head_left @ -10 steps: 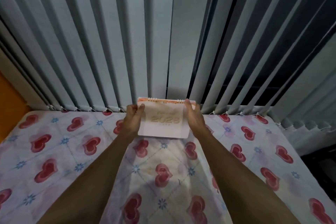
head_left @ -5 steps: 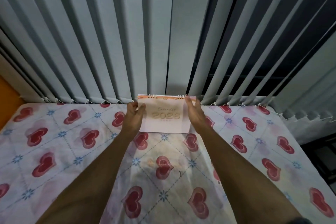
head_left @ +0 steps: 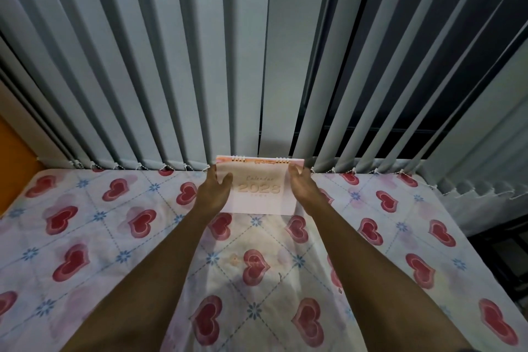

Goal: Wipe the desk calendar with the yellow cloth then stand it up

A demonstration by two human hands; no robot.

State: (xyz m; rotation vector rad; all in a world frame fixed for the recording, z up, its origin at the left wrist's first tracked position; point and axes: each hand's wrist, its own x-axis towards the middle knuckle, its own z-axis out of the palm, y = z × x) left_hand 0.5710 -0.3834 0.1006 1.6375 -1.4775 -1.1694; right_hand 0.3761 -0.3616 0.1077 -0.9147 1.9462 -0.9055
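The desk calendar (head_left: pixel 258 186), pale pink with a spiral binding on top and "2023" on its cover, stands upright on the heart-print tablecloth (head_left: pixel 120 226) at the table's far edge, just in front of the blinds. My left hand (head_left: pixel 213 193) holds its left edge, thumb on the cover. My right hand (head_left: pixel 303 186) holds its right edge, fingertips near the top corner. The calendar's bottom edge rests on the cloth-covered table. No yellow cloth is in view.
Grey vertical blinds (head_left: pixel 177 66) hang right behind the calendar, with a dark window showing between the slats at right. An orange wall (head_left: pixel 11 163) is at far left. The table's right edge (head_left: pixel 457 237) drops to dark floor.
The calendar has been tipped more upright and moved slightly toward the blinds; both hands stayed on its side edges. The camera view shifted a little.
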